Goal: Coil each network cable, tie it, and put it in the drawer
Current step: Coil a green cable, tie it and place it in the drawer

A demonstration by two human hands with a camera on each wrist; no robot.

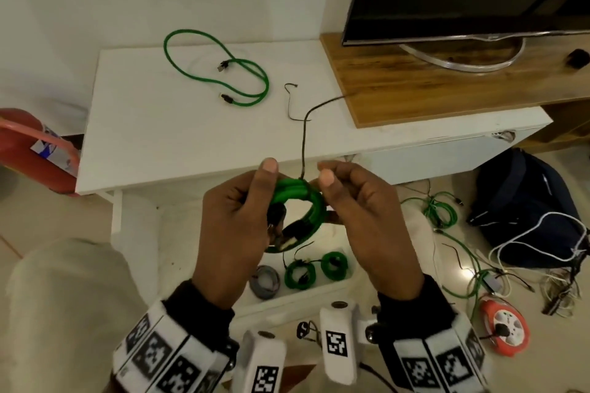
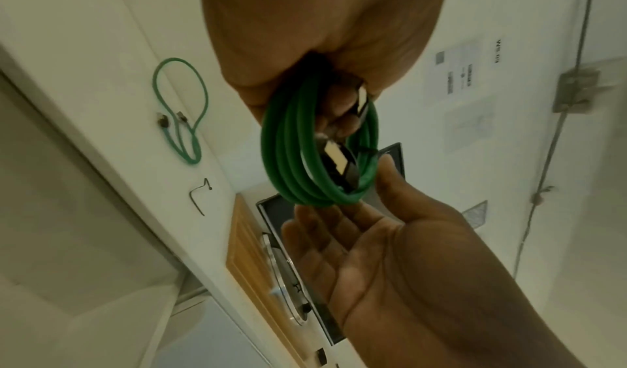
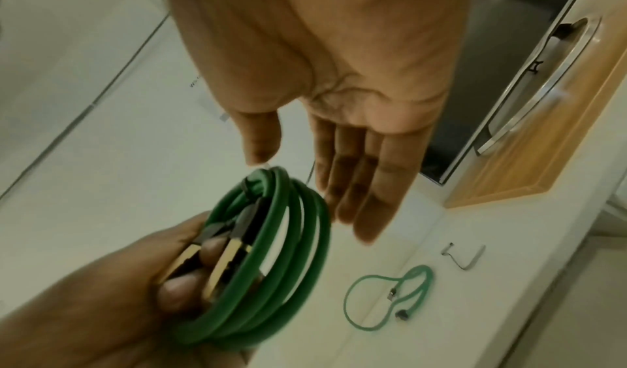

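Coiled green cable (image 1: 295, 201) is held in mid-air between both hands, above the open drawer (image 1: 306, 292), which already holds other coils (image 1: 314, 269). Left hand (image 1: 233, 230) is curled round the coil's left side, fingers pinning both connectors (image 3: 217, 266) against the turns. Right hand (image 1: 360, 220) is at the coil's right/top edge; the right wrist view shows fingers straight and relaxed, thumb near a thin dark tie (image 1: 303, 137) that rises from the top of the coil; whether it pinches the tie cannot be told. Handling, est.: cable is light, springy, smooth-jacketed; turns will fan out if released, so keep grip across all turns w/ plugs trapped inside. Tie looks like thin wire, bends easily; take it close to the coil. Another loose green cable (image 1: 220, 67) and a spare tie (image 1: 290, 102) lie on the white cabinet top (image 1: 153, 124).
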